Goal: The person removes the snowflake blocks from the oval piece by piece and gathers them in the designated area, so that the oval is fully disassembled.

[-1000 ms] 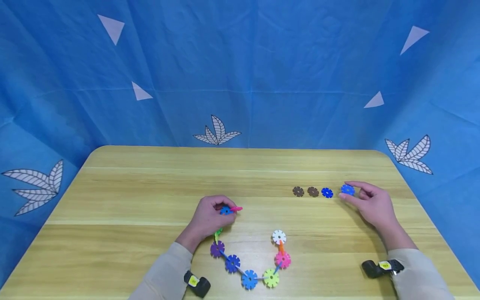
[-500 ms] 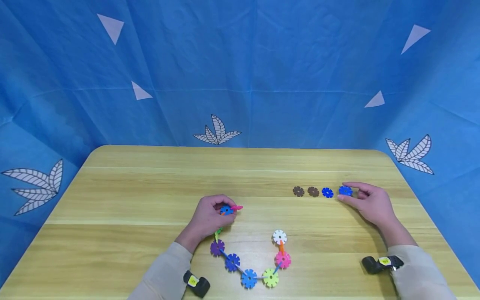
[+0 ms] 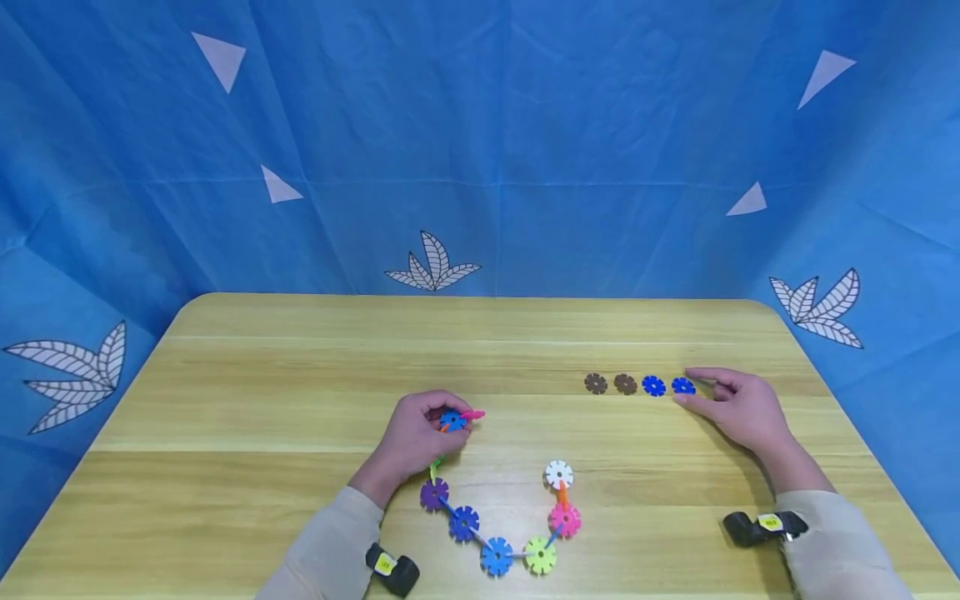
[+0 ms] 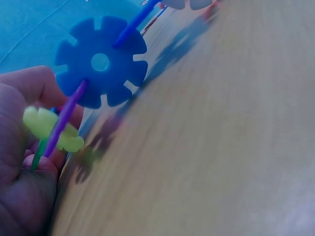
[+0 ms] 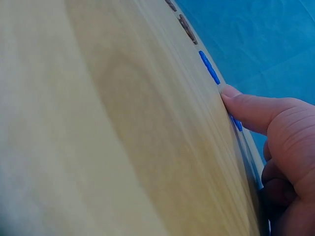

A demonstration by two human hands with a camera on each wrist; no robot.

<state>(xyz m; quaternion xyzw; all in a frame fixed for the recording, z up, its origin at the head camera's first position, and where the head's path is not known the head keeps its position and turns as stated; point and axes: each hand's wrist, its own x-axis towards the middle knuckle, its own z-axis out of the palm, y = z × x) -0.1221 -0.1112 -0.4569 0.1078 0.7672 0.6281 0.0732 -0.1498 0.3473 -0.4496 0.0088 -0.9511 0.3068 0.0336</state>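
Disc chain at 6 o'clock looked linked, left hand pinching its 11 o'clock end; four-disc row at 2 o'clock sat unjoined, right hand lightly pinching the end blue disc edge-to-edge.

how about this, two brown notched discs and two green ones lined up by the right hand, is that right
Not quite: the head view shows two blue notched discs, not green ones, lined up by the right hand with the two brown notched discs.

Bright light covers the table; both wrist views look soft.
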